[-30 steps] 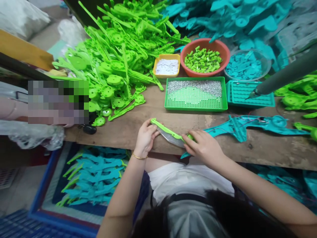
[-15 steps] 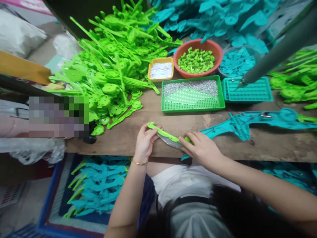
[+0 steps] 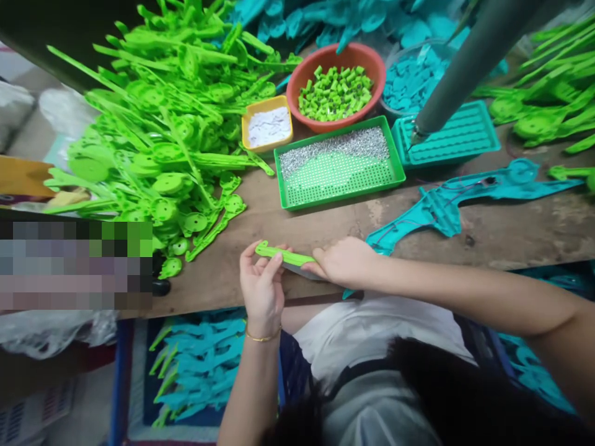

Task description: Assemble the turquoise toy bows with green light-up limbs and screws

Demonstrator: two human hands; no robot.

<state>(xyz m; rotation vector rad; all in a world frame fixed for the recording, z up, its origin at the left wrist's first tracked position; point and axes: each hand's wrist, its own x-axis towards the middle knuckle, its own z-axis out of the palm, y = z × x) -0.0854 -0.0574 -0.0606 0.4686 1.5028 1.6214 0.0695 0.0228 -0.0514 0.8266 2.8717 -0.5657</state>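
A narrow bright-green plastic strip [image 3: 292, 257], hooked at its left end, is held level above the front of the bench, with a greyish translucent piece [image 3: 304, 271] along its lower side. My left hand [image 3: 263, 279] pinches the strip near the hook, thumb on top. Around its right end my right hand [image 3: 341, 263] is closed, hiding that end. Just beyond my right hand lies a long teal plastic shell [image 3: 437, 210] with thin wires across it. A small teal tip [image 3: 348, 293] shows under my right wrist.
Behind are a green tray [image 3: 341, 179] of small metal pieces, a yellow dish [image 3: 267, 145], an orange bowl [image 3: 302, 102] and a teal box [image 3: 469, 139]. Above that box hangs a grey cylindrical tool [image 3: 458, 74]. A heap of green parts [image 3: 158, 148] fills the left. A blurred-out area covers the far left.
The view has shifted and turned. My right hand has rolled over and wraps more of the strip. The strip is tilted, so less of the greyish piece shows. My left hand keeps its hold.
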